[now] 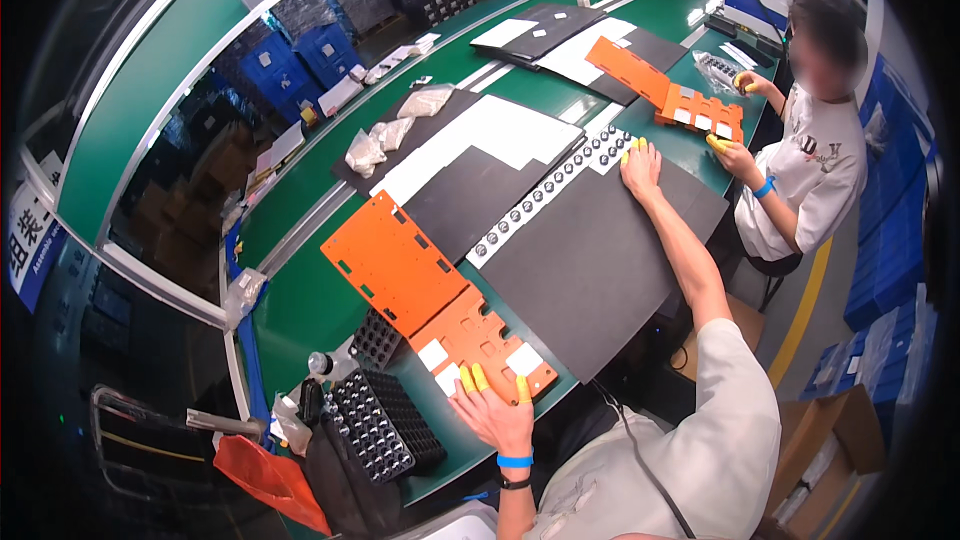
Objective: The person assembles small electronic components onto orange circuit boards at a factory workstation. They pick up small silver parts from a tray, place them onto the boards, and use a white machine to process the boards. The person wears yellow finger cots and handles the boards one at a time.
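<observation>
Yellow finger covers are on several fingertips of both my hands. My left hand (497, 418), with a blue wristband, lies with fingers spread on the near end of an orange cut-out panel (470, 325). White patches show on that panel, and a flat orange panel (390, 258) adjoins its far side. Stretched out to the right, my right hand (642, 170) rests fingers extended at the right end of a white strip (545, 195) bearing a row of round black parts. Whether its fingertips press on one of these parts, I cannot tell. Beneath the hand lies a large dark grey sheet (590, 275).
Black trays of small round parts (370, 425) stand left of my left hand. Bags of small parts (390, 133) lie beyond the white and black sheets (480, 145). At the right, a co-worker (810, 140) handles another orange panel (700, 115). An orange bag (270, 480) hangs lower left.
</observation>
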`<state>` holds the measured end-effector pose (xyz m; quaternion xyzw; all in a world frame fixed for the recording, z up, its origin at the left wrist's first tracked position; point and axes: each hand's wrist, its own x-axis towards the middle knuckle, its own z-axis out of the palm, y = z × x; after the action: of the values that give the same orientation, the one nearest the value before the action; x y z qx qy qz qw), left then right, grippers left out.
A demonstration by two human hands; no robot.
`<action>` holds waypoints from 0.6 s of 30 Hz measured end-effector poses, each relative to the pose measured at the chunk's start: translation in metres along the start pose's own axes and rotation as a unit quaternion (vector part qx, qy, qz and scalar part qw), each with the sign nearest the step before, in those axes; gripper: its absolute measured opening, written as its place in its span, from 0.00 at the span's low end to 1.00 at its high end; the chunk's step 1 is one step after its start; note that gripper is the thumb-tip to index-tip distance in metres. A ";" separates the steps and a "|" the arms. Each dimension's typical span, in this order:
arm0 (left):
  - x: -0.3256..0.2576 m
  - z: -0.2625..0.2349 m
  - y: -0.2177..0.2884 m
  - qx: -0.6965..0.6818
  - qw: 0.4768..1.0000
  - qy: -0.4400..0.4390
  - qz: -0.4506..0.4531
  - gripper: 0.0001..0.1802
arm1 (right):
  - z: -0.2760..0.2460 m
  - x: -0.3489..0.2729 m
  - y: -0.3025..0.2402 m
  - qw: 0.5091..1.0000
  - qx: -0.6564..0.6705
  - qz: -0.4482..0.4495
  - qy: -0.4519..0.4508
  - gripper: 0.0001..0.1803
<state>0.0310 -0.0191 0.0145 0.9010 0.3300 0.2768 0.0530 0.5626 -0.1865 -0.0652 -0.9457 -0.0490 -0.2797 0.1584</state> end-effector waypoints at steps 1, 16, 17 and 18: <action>0.002 0.001 0.000 -0.005 1.000 0.003 0.004 0.36 | 0.001 0.003 0.001 1.000 -0.013 -0.003 0.000 0.21; -0.006 -0.024 -0.051 -0.108 0.986 -0.002 -0.125 0.31 | -0.221 -0.192 -0.130 0.816 0.391 -0.251 -0.343 0.11; -0.007 -0.023 -0.053 -0.095 0.986 -0.011 -0.139 0.30 | -0.235 -0.212 -0.138 0.797 0.387 -0.257 -0.386 0.13; -0.010 -0.020 -0.054 -0.086 0.988 0.012 -0.127 0.24 | -0.236 -0.230 -0.142 0.789 0.382 -0.282 -0.389 0.15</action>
<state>-0.0166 0.0151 0.0117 0.8404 0.4176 0.3059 0.1606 0.2228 -0.1308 0.0356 -0.7808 -0.4738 0.1210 0.3888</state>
